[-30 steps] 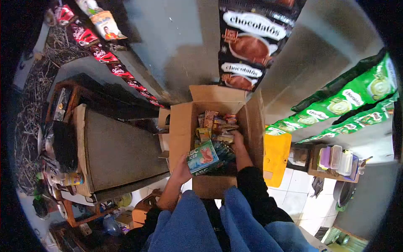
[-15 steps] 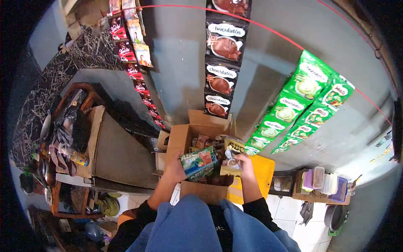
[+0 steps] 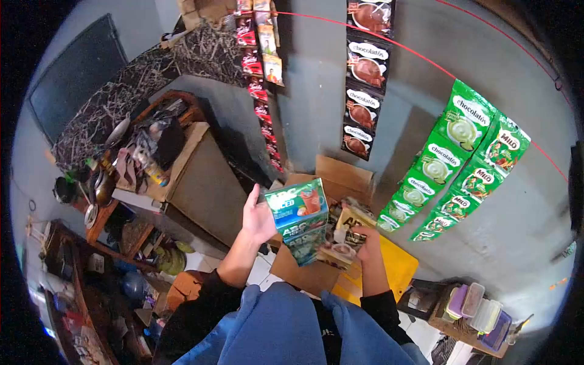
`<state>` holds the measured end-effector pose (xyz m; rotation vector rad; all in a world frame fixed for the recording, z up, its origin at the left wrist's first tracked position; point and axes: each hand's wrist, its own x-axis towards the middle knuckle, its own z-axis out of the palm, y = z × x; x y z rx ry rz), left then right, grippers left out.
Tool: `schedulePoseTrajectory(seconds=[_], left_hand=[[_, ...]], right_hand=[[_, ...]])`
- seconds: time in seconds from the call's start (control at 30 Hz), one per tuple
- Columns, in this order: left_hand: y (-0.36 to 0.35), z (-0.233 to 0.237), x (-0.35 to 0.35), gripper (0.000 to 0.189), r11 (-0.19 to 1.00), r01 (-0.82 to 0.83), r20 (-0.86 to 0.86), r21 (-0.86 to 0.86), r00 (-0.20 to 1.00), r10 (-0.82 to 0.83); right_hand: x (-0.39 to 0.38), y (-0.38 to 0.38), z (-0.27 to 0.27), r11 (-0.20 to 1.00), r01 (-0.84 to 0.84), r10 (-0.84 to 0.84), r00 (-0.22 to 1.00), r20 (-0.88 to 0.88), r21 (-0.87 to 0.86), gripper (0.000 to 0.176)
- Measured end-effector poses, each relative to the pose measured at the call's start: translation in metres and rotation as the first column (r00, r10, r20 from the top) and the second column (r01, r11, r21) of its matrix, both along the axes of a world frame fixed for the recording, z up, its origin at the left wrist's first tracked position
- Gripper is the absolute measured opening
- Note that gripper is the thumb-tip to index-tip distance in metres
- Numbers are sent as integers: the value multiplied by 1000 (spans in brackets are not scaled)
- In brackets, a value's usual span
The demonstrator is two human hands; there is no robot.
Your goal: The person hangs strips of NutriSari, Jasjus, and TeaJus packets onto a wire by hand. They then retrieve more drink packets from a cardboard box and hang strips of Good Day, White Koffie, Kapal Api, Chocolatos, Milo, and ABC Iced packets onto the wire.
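Note:
My left hand (image 3: 258, 220) holds the edge of a green strip of ABC sachets (image 3: 298, 210), its thumb pointing up and the strip folding downward. On the right, my right hand (image 3: 367, 243) grips a yellowish-brown strip of ABC sachets (image 3: 348, 234), somewhat blurred. Both strips are above an open cardboard box (image 3: 344, 176), whose contents are mostly hidden behind them.
Black chocolatos sachets (image 3: 367, 64) and green chocolatos sachets (image 3: 439, 161) hang by the wall beside Milo sachets (image 3: 480, 176). A yellow panel (image 3: 395, 267) lies right of the box. Plastic containers (image 3: 480, 310) sit at lower right; a cluttered shelf stands left.
The view has turned left. The green strip is lifted higher and hangs unfolded in my left hand, whose fingers have shifted. The brown strip has tilted in my right hand.

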<state>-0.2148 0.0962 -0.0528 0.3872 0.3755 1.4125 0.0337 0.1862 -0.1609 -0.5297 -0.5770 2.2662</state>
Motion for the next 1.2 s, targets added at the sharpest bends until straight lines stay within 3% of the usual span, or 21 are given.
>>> schedulePoseTrajectory(seconds=[0.1, 0.17, 0.2, 0.3, 0.33, 0.37, 0.43, 0.47, 0.5, 0.57, 0.6, 0.63, 0.7, 0.8, 0.9, 0.97, 1.03, 1.1, 1.13, 1.17, 1.2], left_hand=[[-12, 3, -3, 75, 996, 28, 111, -88, 994, -18], [-12, 0, -15, 70, 993, 21, 193, -115, 981, 1], [-11, 0, -22, 66, 988, -29, 175, -151, 983, 56], [-7, 3, -37, 53, 996, -38, 58, -76, 997, 42], [-6, 7, -38, 51, 997, -69, -1, -36, 998, 69], [-6, 11, -40, 51, 995, -96, -57, 7, 994, 97], [-2, 24, -51, 52, 981, -99, -165, 169, 978, 127], [0, 33, -60, 52, 974, -91, -102, 209, 988, 114], [1, 44, -71, 52, 964, -86, -42, 253, 994, 99], [9, 52, -94, 48, 949, -109, -124, 295, 981, 151], [13, 57, -106, 46, 956, -110, -81, 273, 987, 137], [19, 64, -117, 45, 962, -104, -41, 254, 992, 118], [26, 80, -134, 43, 948, -127, -96, 293, 982, 161], [44, 96, -171, 42, 957, -84, -242, 278, 958, 154], [63, 113, -197, 40, 956, -12, -419, 293, 897, 140], [73, 125, -209, 38, 963, 142, -477, 230, 879, -16], [85, 135, -213, 37, 956, 224, -549, 190, 831, -85], [102, 144, -217, 39, 927, 314, -606, 204, 784, -132], [109, 147, -217, 40, 896, 389, -659, 212, 734, -163], [116, 147, -214, 39, 929, 315, -703, 194, 705, -92], [121, 149, -211, 38, 911, 340, -685, 232, 722, -95]], right_hand=[[-14, -14, 34, 987, 75, -67, 996, -63, 140, 35], [-15, -7, 31, 947, 97, -59, 989, -132, 308, 65], [-13, 2, 34, 900, 20, 98, 964, -247, 436, 70], [-13, -8, 66, 923, 4, 151, 916, -372, 385, 74], [-17, -7, 64, 881, 116, -1, 970, -244, 459, 72], [-20, -3, 65, 875, 131, -12, 969, -248, 467, 72], [-31, 0, 81, 990, 99, -60, 937, -343, 96, 76], [-43, -9, 102, 988, 146, -127, 950, -287, 46, 83], [-51, 1, 95, 987, 145, -122, 949, -290, 62, 83], [-64, 22, 78, 949, 285, -256, 946, -200, 137, 77], [-66, 24, 80, 919, 350, -350, 936, -32, 182, 68], [-78, 26, 83, 886, 451, -450, 892, -36, 108, 53], [-98, 21, 107, 915, 383, -352, 911, -215, 124, 38], [-131, 24, 127, 912, 371, -321, 911, -258, 177, 37], [-173, 17, 178, 842, 510, -428, 830, -358, 175, 33], [-195, 31, 196, 843, 411, -256, 874, -414, 348, 31], [-217, 39, 222, 755, 459, -377, 888, -262, 468, 36], [-235, 50, 245, 803, 375, -297, 926, -234, 463, 38], [-247, 51, 256, 735, 412, -341, 911, -232, 538, 39], [-258, 53, 265, 659, 441, -385, 894, -230, 609, 40], [-264, 61, 269, 620, 448, -398, 887, -233, 645, 43]])
